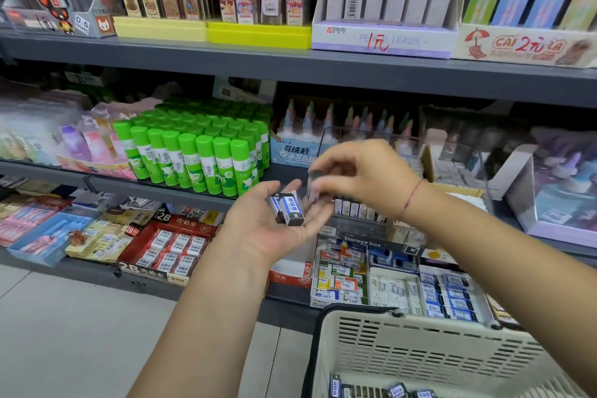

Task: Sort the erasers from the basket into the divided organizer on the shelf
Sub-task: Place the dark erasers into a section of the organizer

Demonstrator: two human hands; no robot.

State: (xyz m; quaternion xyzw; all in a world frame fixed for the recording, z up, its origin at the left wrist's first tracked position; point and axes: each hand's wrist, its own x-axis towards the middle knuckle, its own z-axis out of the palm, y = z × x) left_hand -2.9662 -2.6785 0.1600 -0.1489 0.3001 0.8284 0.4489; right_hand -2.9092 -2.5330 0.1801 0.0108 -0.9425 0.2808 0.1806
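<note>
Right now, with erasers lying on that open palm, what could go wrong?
1. The erasers lie loose on the open left hand, not gripped. A tilt could spill them onto the floor, as the basket seems off to the side.
2. The right hand only pinches the single eraser at its fingertips, and it looks blurred, so it might slip before reaching the clear organizer.

The basket [420, 352] sits before and below the organizer [465, 171], with glue sticks [193, 155] left of it.

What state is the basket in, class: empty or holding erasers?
Not empty: a few wrapped erasers lie on the floor of the basket, at the picture's bottom edge.
</note>
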